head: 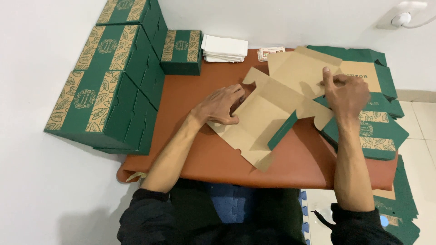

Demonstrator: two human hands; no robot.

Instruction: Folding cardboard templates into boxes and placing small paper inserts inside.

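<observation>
I'm partway through folding a flat cardboard box blank (pixel 268 113), which lies brown side up on the reddish-brown table (pixel 218 159). My left hand (pixel 221 106) presses down on the blank's left panel, fingers curled and bearing on the card rather than gripping it. My right hand (pixel 345 90) pinches the far flap near the stack of unfolded green blanks (pixel 377 131). One green side wall (pixel 281 130) already stands up. Finished green boxes (pixel 109 90) sit stacked well to the left. Next, I judge, the flaps need creasing upward while the base stays pinned flat.
</observation>
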